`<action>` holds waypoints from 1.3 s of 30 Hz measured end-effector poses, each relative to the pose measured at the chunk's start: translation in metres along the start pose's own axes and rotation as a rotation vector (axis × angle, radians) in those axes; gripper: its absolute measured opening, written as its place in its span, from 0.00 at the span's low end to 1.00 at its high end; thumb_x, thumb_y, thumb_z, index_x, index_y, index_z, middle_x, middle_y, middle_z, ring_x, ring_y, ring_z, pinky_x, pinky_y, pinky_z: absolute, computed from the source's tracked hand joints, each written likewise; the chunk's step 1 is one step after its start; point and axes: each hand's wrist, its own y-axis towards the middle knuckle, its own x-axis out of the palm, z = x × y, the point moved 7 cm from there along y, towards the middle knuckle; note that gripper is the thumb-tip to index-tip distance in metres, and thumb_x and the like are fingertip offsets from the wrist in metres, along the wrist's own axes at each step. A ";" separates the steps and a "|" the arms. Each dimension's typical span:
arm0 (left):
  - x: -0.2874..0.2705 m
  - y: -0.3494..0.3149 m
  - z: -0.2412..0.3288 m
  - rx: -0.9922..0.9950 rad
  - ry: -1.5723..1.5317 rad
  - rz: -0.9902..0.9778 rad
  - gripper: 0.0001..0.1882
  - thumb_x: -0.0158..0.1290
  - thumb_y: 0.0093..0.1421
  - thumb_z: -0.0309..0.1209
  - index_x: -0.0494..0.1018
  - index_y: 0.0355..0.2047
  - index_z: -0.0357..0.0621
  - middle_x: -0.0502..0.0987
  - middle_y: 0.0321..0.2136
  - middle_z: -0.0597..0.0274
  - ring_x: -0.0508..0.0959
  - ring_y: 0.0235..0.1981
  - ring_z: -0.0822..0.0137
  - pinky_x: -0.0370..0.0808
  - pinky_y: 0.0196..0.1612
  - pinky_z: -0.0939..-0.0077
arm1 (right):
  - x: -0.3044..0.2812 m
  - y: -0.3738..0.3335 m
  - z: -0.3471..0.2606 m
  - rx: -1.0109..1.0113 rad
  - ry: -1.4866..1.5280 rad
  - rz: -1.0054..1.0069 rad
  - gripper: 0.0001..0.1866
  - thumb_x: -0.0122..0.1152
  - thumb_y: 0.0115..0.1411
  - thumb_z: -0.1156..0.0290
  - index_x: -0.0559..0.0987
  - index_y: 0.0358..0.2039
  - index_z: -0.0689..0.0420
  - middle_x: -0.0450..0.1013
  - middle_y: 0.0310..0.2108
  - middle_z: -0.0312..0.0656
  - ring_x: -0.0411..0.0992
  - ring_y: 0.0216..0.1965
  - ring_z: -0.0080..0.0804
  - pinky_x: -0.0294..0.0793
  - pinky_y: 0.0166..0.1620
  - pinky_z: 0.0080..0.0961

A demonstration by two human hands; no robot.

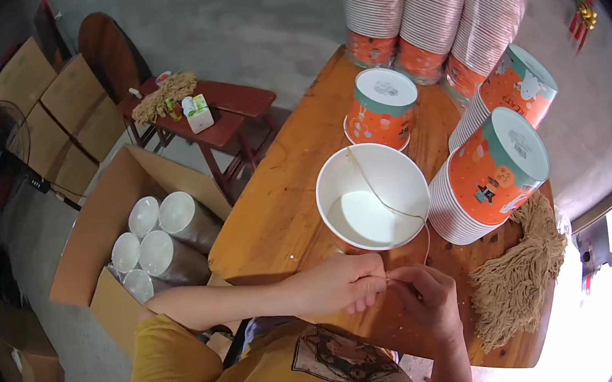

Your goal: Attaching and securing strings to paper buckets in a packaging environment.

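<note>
A large white-lined paper bucket (374, 217) stands with its mouth up on the wooden table, just beyond my hands. One thin tan cord (376, 191) runs from inside its far wall, across the opening and over the near right rim, down toward my fingers. My left hand (349, 281) is closed near the bucket's near side, its thumb and fingers pressed together on the cord's end. Touching it, my right hand (430, 298) pinches the cord too, with the other fingers curled. The exact shape of the cord between the fingertips is too small to make out.
Upside-down orange buckets in stacks (492, 179) stand right of the open one; another bucket (381, 109) is behind it. Tall wrapped stacks (444, 6) line the far end. A cord bundle (519, 279) lies at right. A carton (103, 246) of wrapped stacks sits at left beside a bench (225, 124).
</note>
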 end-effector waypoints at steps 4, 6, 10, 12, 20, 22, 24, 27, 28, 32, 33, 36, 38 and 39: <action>0.002 0.003 -0.002 -0.076 -0.036 -0.054 0.09 0.48 0.67 0.33 0.69 0.36 0.39 0.74 0.28 0.61 0.76 0.28 0.68 0.75 0.31 0.75 | -0.005 -0.003 -0.001 0.022 -0.019 -0.007 0.09 0.65 0.51 0.82 0.78 0.34 0.61 0.77 0.28 0.46 0.77 0.28 0.40 0.76 0.31 0.28; 0.003 0.003 0.009 0.219 0.420 0.053 0.08 0.50 0.64 0.31 0.69 0.36 0.38 0.72 0.28 0.60 0.75 0.28 0.66 0.75 0.31 0.74 | -0.006 -0.004 0.000 0.024 -0.003 -0.008 0.09 0.65 0.51 0.83 0.78 0.34 0.61 0.77 0.28 0.46 0.78 0.28 0.39 0.76 0.31 0.27; 0.022 -0.021 0.045 0.844 1.090 0.364 0.13 0.53 0.52 0.28 0.69 0.38 0.37 0.67 0.27 0.59 0.73 0.29 0.61 0.76 0.29 0.69 | -0.007 -0.010 0.017 0.211 0.079 -0.005 0.06 0.64 0.53 0.82 0.79 0.32 0.61 0.78 0.28 0.45 0.78 0.29 0.35 0.76 0.32 0.26; 0.017 -0.017 0.040 0.768 1.049 0.355 0.12 0.53 0.56 0.30 0.69 0.38 0.38 0.69 0.28 0.60 0.74 0.29 0.63 0.76 0.29 0.71 | -0.007 -0.010 0.017 0.262 0.103 -0.005 0.05 0.63 0.54 0.81 0.79 0.32 0.60 0.78 0.27 0.45 0.79 0.29 0.34 0.76 0.31 0.25; 0.017 0.007 -0.019 -0.144 -0.360 -0.083 0.17 0.47 0.68 0.44 0.68 0.36 0.41 0.75 0.27 0.63 0.77 0.24 0.70 0.75 0.28 0.78 | -0.007 -0.003 -0.007 -0.168 -0.165 0.023 0.12 0.64 0.46 0.83 0.79 0.34 0.58 0.77 0.27 0.43 0.78 0.28 0.41 0.77 0.31 0.32; 0.020 0.006 -0.019 -0.112 -0.371 -0.137 0.18 0.45 0.69 0.45 0.69 0.36 0.41 0.75 0.26 0.63 0.77 0.24 0.71 0.75 0.28 0.78 | -0.006 -0.003 -0.008 -0.187 -0.166 0.034 0.14 0.65 0.45 0.82 0.79 0.34 0.57 0.77 0.26 0.42 0.77 0.28 0.41 0.76 0.31 0.32; 0.018 0.007 -0.024 -0.118 -0.411 -0.140 0.18 0.45 0.69 0.45 0.69 0.36 0.41 0.75 0.26 0.62 0.77 0.25 0.71 0.75 0.28 0.78 | -0.008 -0.002 -0.011 -0.207 -0.165 0.045 0.15 0.67 0.43 0.80 0.79 0.35 0.57 0.76 0.26 0.42 0.76 0.27 0.41 0.76 0.30 0.33; 0.016 0.007 -0.024 -0.161 -0.485 -0.135 0.18 0.45 0.69 0.45 0.69 0.36 0.41 0.76 0.27 0.62 0.77 0.26 0.72 0.75 0.28 0.80 | -0.010 -0.003 -0.014 -0.213 -0.154 -0.014 0.18 0.70 0.40 0.76 0.79 0.35 0.57 0.75 0.25 0.40 0.76 0.26 0.41 0.75 0.29 0.32; 0.016 0.007 -0.023 -0.197 -0.517 -0.129 0.16 0.46 0.70 0.44 0.70 0.36 0.42 0.77 0.28 0.62 0.78 0.27 0.73 0.74 0.28 0.81 | -0.011 -0.005 -0.012 -0.216 -0.157 -0.032 0.19 0.72 0.38 0.74 0.79 0.35 0.57 0.74 0.24 0.40 0.75 0.26 0.41 0.75 0.29 0.32; 0.018 0.007 -0.017 -0.284 -0.509 -0.075 0.16 0.47 0.69 0.42 0.70 0.36 0.41 0.77 0.27 0.62 0.78 0.26 0.72 0.75 0.29 0.80 | -0.012 -0.010 -0.008 -0.202 -0.206 -0.068 0.22 0.73 0.36 0.73 0.79 0.36 0.56 0.74 0.24 0.39 0.75 0.25 0.40 0.75 0.30 0.32; 0.022 0.008 -0.018 -0.241 -0.528 -0.124 0.15 0.47 0.69 0.41 0.70 0.35 0.41 0.77 0.27 0.62 0.78 0.26 0.72 0.75 0.29 0.80 | -0.012 -0.010 -0.008 -0.199 -0.207 -0.068 0.22 0.73 0.36 0.73 0.79 0.36 0.56 0.74 0.24 0.39 0.75 0.25 0.40 0.75 0.30 0.32; 0.023 0.013 -0.022 -0.189 -0.468 -0.184 0.14 0.48 0.69 0.40 0.70 0.35 0.40 0.77 0.27 0.62 0.78 0.26 0.72 0.75 0.30 0.79 | -0.018 -0.010 -0.013 -0.249 -0.179 -0.014 0.24 0.74 0.34 0.71 0.80 0.37 0.56 0.76 0.26 0.40 0.76 0.26 0.40 0.74 0.29 0.31; 0.024 0.015 -0.020 -0.176 -0.390 -0.206 0.13 0.48 0.69 0.39 0.70 0.35 0.40 0.77 0.27 0.62 0.78 0.27 0.72 0.76 0.30 0.79 | -0.021 -0.011 -0.011 -0.205 -0.136 -0.044 0.21 0.73 0.39 0.73 0.80 0.37 0.58 0.77 0.28 0.42 0.77 0.28 0.40 0.76 0.31 0.30; 0.020 0.014 -0.015 -0.153 -0.268 -0.144 0.13 0.48 0.69 0.38 0.70 0.34 0.40 0.77 0.27 0.63 0.78 0.27 0.73 0.75 0.30 0.80 | -0.021 -0.012 -0.007 -0.186 -0.148 -0.036 0.21 0.73 0.39 0.73 0.80 0.37 0.58 0.77 0.28 0.42 0.77 0.28 0.40 0.76 0.31 0.30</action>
